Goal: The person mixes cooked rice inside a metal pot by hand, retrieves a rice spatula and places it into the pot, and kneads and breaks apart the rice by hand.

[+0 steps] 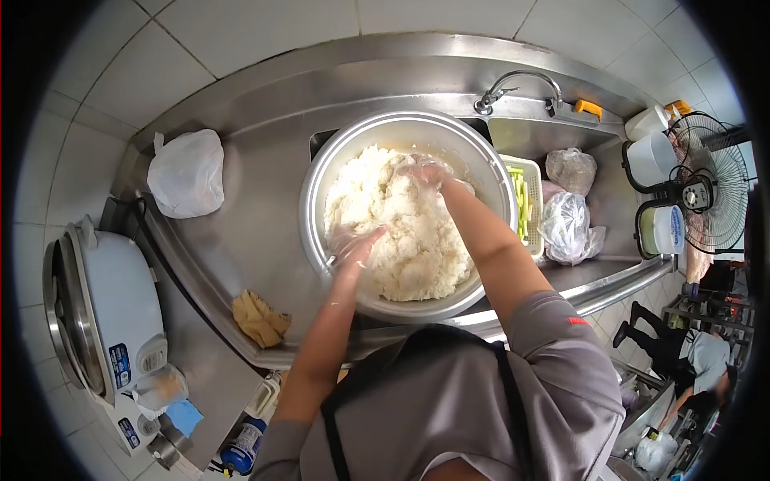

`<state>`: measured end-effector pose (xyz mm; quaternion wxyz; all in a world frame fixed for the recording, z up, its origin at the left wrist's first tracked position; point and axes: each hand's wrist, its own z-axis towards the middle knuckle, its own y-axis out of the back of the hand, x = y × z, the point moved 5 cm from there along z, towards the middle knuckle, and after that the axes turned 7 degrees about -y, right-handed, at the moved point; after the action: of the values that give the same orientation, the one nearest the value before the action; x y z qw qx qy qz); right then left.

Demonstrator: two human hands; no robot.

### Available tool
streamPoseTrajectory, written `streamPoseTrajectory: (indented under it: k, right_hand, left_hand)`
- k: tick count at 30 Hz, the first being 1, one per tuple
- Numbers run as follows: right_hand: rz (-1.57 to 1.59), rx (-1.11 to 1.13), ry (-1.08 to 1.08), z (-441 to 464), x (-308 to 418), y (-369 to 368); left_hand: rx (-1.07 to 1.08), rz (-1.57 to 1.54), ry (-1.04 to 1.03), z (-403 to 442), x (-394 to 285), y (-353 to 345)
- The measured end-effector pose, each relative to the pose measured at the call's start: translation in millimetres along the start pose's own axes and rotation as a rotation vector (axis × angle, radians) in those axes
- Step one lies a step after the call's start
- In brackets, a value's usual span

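Rice (421, 248) being worked by feel at the steel counter (253, 240)

From the head view, the only one there is, I'm looking down on a wide metal pot (479, 156) heaped with white rice, right in front of the person, standing over what looks like a basin opening. Both hands are in it, wrapped in thin clear plastic. The left hand (354, 245) lies against the near left side of the heap, one digit stretched towards the middle; the right hand (429, 171) reaches to the far side, fingers sunk or blurred among the grains. Whether either is wide or closed around a clump, I can't tell.

To my mind this is the loosening or mixing stage, and clumps remain. The next move calls for a light lift and turn from the pot's wall inward, without mashing.

Just right of the pot sits a pale basket (536, 188) of green stalks (521, 204), with plastic bags (568, 228) beyond. Over on the left are a white bag (186, 174) and a tan cloth (261, 318).
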<state>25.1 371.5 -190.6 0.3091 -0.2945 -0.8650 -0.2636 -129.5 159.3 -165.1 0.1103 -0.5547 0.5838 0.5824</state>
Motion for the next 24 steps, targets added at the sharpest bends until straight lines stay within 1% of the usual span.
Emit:
streamPoseTrajectory:
  k: [2,3,4,6,9,10,12,13,15,16,18,19,20,21,22,23,24]
  right_hand:
    - [-0.134,0.175,0.094,-3,-12,-4]
    - [-0.073,0.234,0.130,-10,-15,-7]
    - [-0.012,0.295,0.162,-19,-14,-11]
    - [0.361,0.356,0.212,-37,-16,-23]
    - [0.045,0.037,0.312,-58,-23,-30]
    - [0.120,0.029,0.231,-91,-10,-35]
    - [-0.102,-0.202,0.492,-111,-18,-42]
    - [-0.211,-0.318,0.612,-125,-19,-46]
    - [-0.350,-0.338,0.652,-146,-20,-56]
    - [-0.418,-0.349,0.666,-157,-20,-61]
    - [-0.360,-0.271,0.642,-166,-27,-72]
    - [-0.331,-0.229,0.633,-172,-27,-76]
    - [-0.393,-0.203,0.573,-175,-29,-77]
    - [-0.120,-0.148,0.580,-174,-39,-75]
    - [0.153,-0.096,0.582,-169,-53,-73]
    - [0.426,-0.046,0.583,-162,-65,-68]
    - [0.363,-0.111,0.461,-169,-64,-62]
  left_hand:
    - [0.057,0.100,0.000,6,2,-8]
    - [0.088,0.153,-0.001,4,2,-11]
    - [0.121,0.158,-0.027,-3,-13,-8]
    - [0.186,0.171,-0.081,-18,-40,-1]
    - [0.136,0.160,-0.182,-12,-27,-13]
    - [0.104,0.158,-0.260,-10,-30,-13]
    - [0.035,0.153,-0.416,-2,-40,-11]
    - [-0.026,0.269,-0.581,5,-49,-12]
    - [-0.146,0.498,-0.906,24,-73,-24]
    - [0.025,0.442,-0.859,39,-78,-38]
    - [0.355,0.328,-0.756,59,-90,-68]
    - [0.517,0.347,-0.631,55,-95,-75]
    - [0.673,0.364,-0.503,51,-100,-80]
    - [0.830,0.380,-0.368,43,-102,-88]
    - [0.934,0.442,-0.359,42,-98,-103]
    - [0.916,0.359,-0.404,48,-91,-110]
    - [0.898,0.276,-0.445,55,-73,-118]
